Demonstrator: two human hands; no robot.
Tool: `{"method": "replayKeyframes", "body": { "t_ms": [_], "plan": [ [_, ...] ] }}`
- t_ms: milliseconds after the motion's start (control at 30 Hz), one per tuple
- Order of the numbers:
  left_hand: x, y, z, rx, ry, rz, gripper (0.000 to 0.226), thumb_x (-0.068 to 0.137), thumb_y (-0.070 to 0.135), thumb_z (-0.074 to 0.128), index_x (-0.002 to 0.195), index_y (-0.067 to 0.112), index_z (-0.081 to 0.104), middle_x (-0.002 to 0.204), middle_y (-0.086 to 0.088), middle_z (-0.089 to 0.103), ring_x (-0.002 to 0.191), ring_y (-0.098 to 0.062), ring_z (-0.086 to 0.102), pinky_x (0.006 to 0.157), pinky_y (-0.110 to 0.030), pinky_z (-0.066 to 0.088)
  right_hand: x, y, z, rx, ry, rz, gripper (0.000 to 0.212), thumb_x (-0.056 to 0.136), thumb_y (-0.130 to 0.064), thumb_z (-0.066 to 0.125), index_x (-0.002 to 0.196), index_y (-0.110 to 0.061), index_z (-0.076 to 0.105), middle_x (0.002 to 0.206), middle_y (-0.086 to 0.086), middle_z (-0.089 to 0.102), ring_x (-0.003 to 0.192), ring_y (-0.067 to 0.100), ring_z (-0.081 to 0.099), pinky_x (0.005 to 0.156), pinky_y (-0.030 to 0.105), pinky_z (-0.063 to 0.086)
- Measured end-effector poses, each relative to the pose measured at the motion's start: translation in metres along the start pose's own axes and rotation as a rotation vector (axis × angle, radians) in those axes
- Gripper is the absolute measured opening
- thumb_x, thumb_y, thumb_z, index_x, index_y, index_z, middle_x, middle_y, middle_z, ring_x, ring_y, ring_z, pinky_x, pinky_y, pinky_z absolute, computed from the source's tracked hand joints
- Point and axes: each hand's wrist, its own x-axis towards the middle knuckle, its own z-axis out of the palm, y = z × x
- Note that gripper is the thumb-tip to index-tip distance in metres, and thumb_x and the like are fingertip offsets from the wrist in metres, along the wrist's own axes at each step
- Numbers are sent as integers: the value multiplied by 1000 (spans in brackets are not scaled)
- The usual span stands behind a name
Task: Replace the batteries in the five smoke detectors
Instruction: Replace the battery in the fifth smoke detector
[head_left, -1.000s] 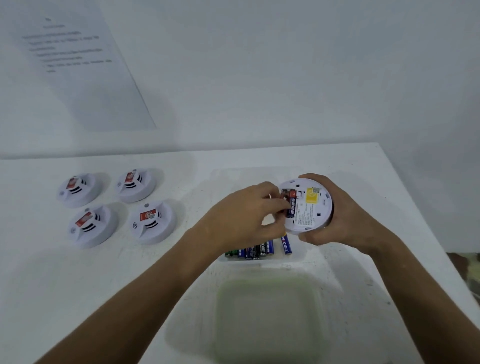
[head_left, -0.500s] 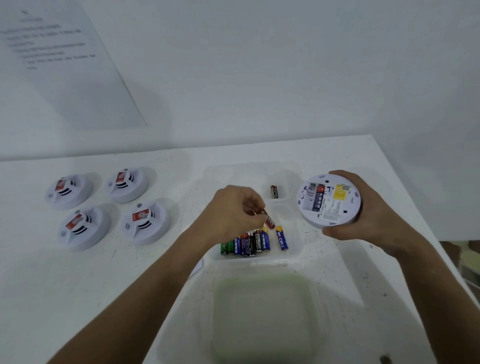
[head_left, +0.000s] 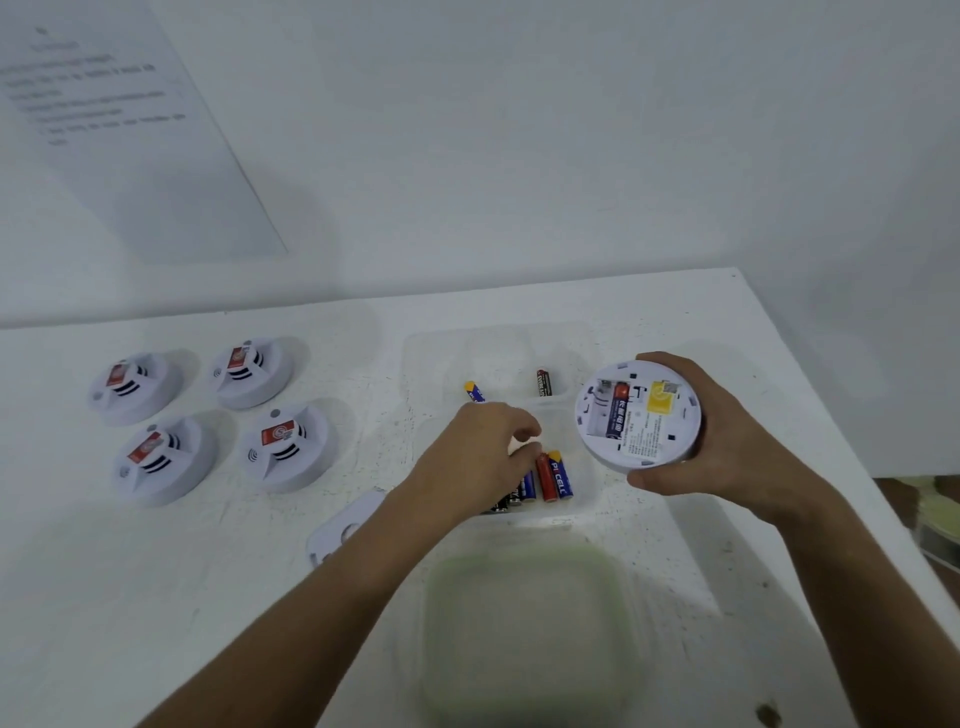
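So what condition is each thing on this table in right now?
White round smoke detector in the right hand: back open, one battery in, one slot empty.
Four white detectors on the table: closed, face up.
Clear plastic tray: open, holding loose batteries.
White cover plate: off, lying flat.
Left hand: fingers curled over the batteries.

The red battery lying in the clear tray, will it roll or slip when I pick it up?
The red battery is a smooth cylinder, so probably slippery and apt to roll. Neighbouring batteries and the tray wall likely hold it. It looks small, rigid, light.
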Motion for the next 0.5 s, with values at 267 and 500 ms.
{"method": "replayKeyframes", "body": {
  "t_ms": [267,500],
  "plan": [
    [-2,27,-38,-288,-20,187,38,79,32,73,112,38,56,117,14,47,96,-2,54,69,-4,41,7,-15,14,-27,-82,-107,95,53,-12,89,135,-29,43,125,-17,58,119,11,57,87,17,53],
    [1,24,-42,-279,-82,160,43,77,36,77,114,38,55,112,9,49,96,-6,57,68,-14,47,10,-20,21,-28,-113,-134,94,55,-6,88,134,-29,43,122,-20,58,119,9,57,85,16,53]
  ]
}}
